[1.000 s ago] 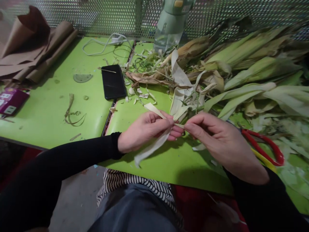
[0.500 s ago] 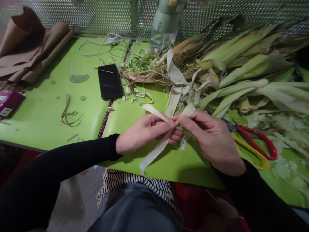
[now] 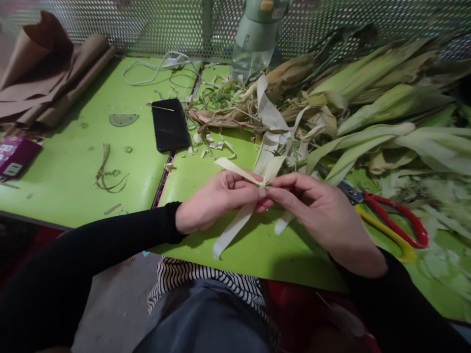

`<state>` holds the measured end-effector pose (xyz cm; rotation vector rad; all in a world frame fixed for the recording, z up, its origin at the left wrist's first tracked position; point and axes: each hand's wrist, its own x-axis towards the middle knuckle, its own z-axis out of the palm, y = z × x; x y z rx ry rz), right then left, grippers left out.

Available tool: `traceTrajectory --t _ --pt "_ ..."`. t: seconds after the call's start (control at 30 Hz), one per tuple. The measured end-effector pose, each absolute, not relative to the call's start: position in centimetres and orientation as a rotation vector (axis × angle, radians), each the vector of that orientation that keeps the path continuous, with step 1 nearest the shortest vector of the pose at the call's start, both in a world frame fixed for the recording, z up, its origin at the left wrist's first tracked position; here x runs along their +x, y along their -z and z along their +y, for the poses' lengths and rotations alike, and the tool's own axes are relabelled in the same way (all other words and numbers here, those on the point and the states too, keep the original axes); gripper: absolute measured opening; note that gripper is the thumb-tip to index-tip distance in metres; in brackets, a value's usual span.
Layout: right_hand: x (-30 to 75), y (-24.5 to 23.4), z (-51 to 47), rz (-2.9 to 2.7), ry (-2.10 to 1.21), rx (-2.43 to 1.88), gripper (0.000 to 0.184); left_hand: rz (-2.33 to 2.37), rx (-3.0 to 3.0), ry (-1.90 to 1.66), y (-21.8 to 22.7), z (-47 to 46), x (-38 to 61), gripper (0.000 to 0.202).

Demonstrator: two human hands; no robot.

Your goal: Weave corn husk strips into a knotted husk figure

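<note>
My left hand (image 3: 217, 198) and my right hand (image 3: 320, 211) meet fingertip to fingertip above the green table (image 3: 73, 166), both pinched on pale corn husk strips (image 3: 235, 228). One long strip hangs down from my left fingers toward the table edge. A shorter strip end (image 3: 284, 223) pokes out under my right fingers. Other strip ends fan upward behind the pinch. Both arms wear black sleeves.
A heap of corn husks (image 3: 368, 108) fills the right and back. Red and yellow scissors (image 3: 393, 225) lie right of my right hand. A black phone (image 3: 170, 125), white cable (image 3: 154, 68), green bottle (image 3: 257, 34), brown paper rolls (image 3: 47, 73) and a purple packet (image 3: 14, 154) sit around.
My right hand has moved left, closing against my left fingertips. A second short strip now hangs beneath my right fingers.
</note>
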<state>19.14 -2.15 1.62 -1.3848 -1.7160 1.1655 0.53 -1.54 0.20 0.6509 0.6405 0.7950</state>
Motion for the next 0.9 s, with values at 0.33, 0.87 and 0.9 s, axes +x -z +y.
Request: traceTrajectory --t 0.33,0.87,0.9 --pt "19.5 -2.1 -2.5 -1.885 -0.778 -1.363 0.017 0.680 0.593 -0.835 -0.2 -1.5 0.7 0.007" --pt "17.5 -0.3 -3.3 -2.070 -0.695 -1.104 0.017 0.659 0.735 -0.933 -0.3 -0.8 0.7 0.010" --pt "17.7 -0.4 -3.3 -2.010 -0.672 -1.116 0.016 0.666 0.759 -0.916 -0.3 -0.6 0.5 0.009"
